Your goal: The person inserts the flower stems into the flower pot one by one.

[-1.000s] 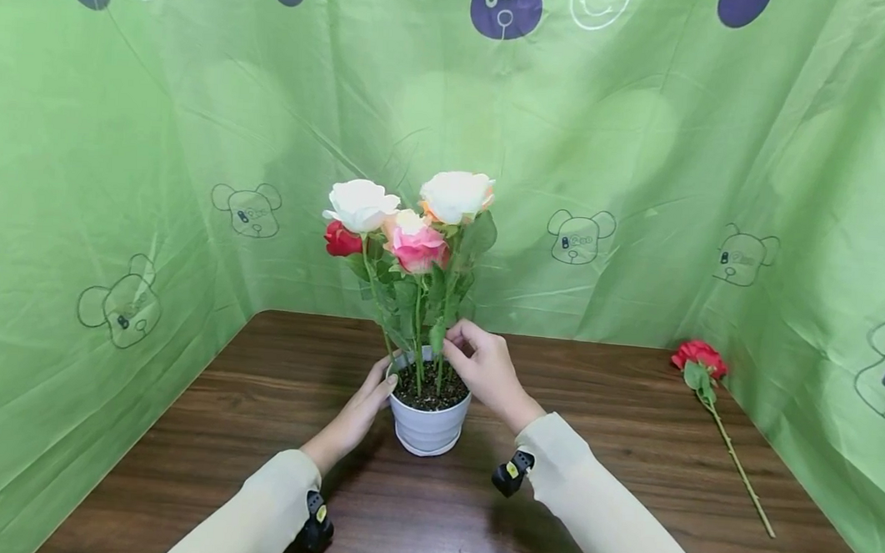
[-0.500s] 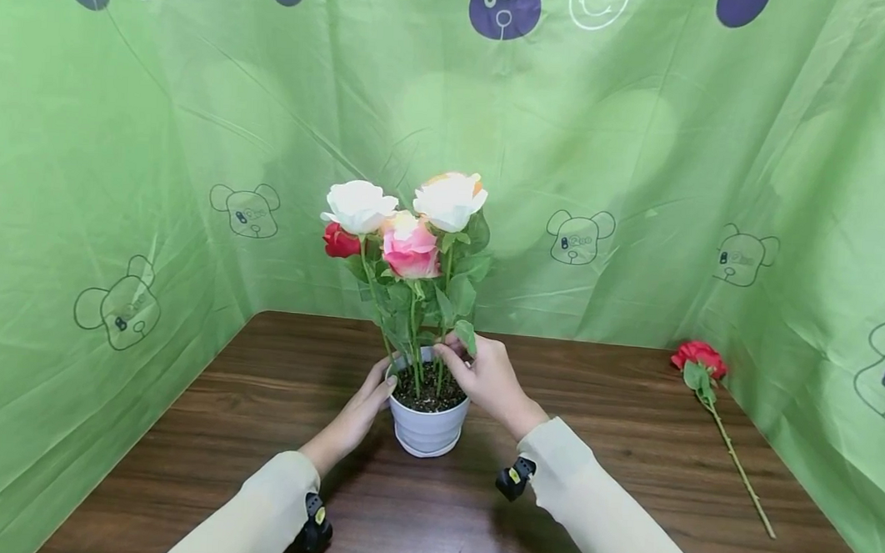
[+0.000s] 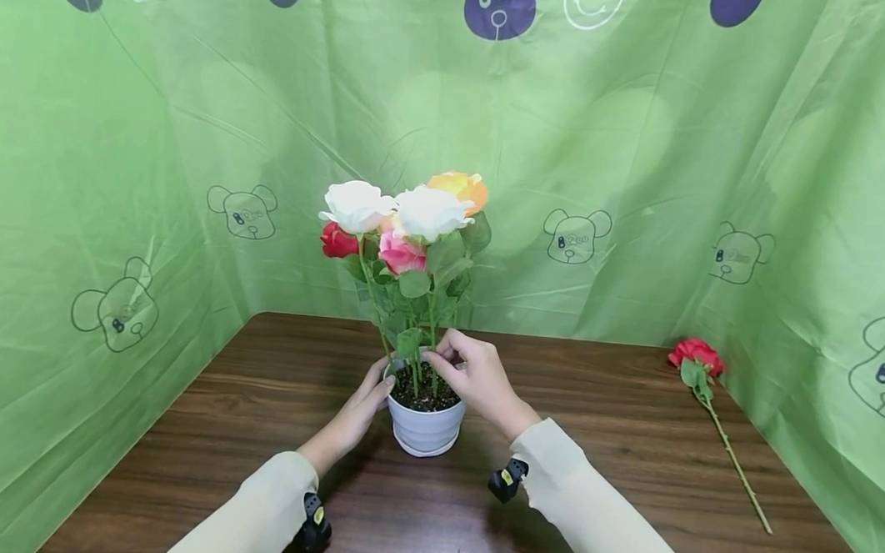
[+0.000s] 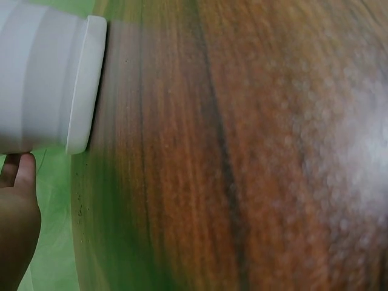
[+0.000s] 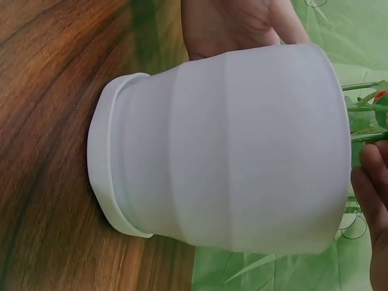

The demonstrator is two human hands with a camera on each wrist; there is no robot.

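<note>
A white ribbed flowerpot (image 3: 425, 430) with dark soil (image 3: 419, 402) stands upright on its saucer. My left hand (image 3: 354, 410) holds the pot's left side, thumb at the rim. With thumb and index finger, my right hand (image 3: 478, 379) pinches the stem of a white rose (image 3: 432, 214), low above the soil. Around it in the pot rise another white rose (image 3: 356, 207), a pink rose (image 3: 402, 254), a red rose (image 3: 338, 240) and a yellow-orange rose (image 3: 464, 189) behind. In the right wrist view, right fingertips (image 5: 371, 160) meet a green stem just beyond the rim.
A single red rose (image 3: 697, 355) with a long stem lies at the right of the brown wooden table (image 3: 256, 400). Green printed cloth (image 3: 496, 104) hangs behind and along both sides. Each wrist carries a small black camera, such as the right one (image 3: 508, 479).
The white rose in my right hand has swung left and turned, now overlapping the pink rose and uncovering the yellow-orange one. My right hand shifted slightly left. The left hand stays on the flowerpot.
</note>
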